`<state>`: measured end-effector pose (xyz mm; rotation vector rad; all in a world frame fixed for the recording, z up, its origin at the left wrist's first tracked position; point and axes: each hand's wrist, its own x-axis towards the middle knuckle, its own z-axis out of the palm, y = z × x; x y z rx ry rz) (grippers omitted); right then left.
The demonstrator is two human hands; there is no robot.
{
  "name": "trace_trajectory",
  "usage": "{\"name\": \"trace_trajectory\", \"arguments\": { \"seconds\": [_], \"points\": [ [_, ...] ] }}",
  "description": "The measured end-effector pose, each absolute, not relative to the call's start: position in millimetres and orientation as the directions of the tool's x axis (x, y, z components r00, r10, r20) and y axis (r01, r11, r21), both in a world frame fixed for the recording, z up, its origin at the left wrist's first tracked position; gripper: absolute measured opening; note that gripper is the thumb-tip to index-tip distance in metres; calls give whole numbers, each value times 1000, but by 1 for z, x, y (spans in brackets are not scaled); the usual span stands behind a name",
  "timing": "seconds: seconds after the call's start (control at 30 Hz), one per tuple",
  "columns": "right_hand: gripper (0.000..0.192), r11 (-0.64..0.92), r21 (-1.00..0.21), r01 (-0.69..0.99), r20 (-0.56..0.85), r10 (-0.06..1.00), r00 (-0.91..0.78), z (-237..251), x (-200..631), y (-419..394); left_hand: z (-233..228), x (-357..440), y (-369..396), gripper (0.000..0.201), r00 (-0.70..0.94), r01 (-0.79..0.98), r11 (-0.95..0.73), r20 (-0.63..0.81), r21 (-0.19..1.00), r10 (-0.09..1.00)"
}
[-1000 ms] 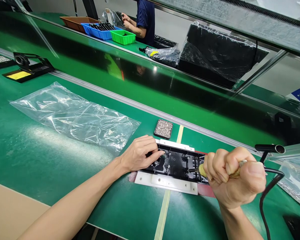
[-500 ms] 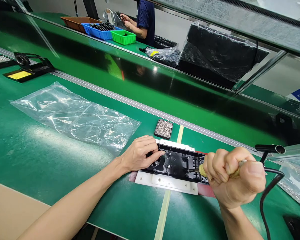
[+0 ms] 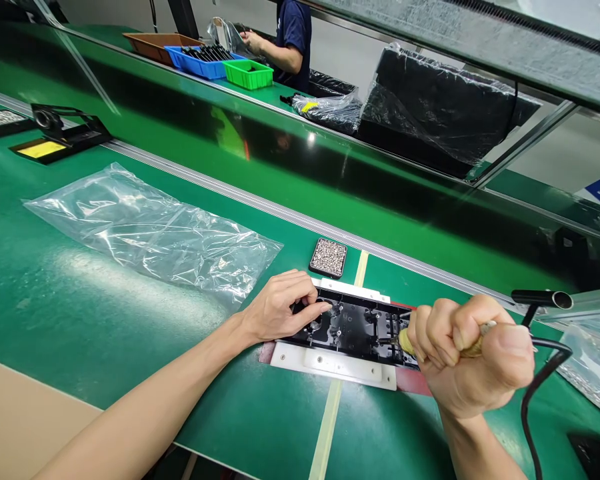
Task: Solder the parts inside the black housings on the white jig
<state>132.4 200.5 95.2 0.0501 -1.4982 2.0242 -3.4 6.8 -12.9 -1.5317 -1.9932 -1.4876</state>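
Screwdriver at the black panel

Right hand [image 3: 473, 363] fists the screwdriver [image 3: 405, 342]; left hand [image 3: 280, 308] fingers pin the black panel [image 3: 353, 327] — best kept steady, tip square.

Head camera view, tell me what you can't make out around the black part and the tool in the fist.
- Tool: mostly wrapped by the right hand; its tip on the black part is too small to make out.
- Black part's right end: hidden behind that hand.
- Left hand: its fingertips cover whatever they press.
- Small tray: contents too fine to identify.
- Black cable: cut off by the bottom edge.
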Motion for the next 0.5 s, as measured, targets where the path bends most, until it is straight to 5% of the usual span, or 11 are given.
{"name": "trace_trajectory", "arguments": {
  "seconds": [0.27, 0.5],
  "points": [
    [47, -184, -851, -491, 375, 441, -815, 95, 132, 201, -11, -6, 7, 6, -358, 820, -158, 708, 550, 609],
    [45, -179, -852, -493, 374, 451, -810, 95, 132, 200, -12, -7, 8, 9, -340, 822, -195, 736, 534, 586]
  ]
}}
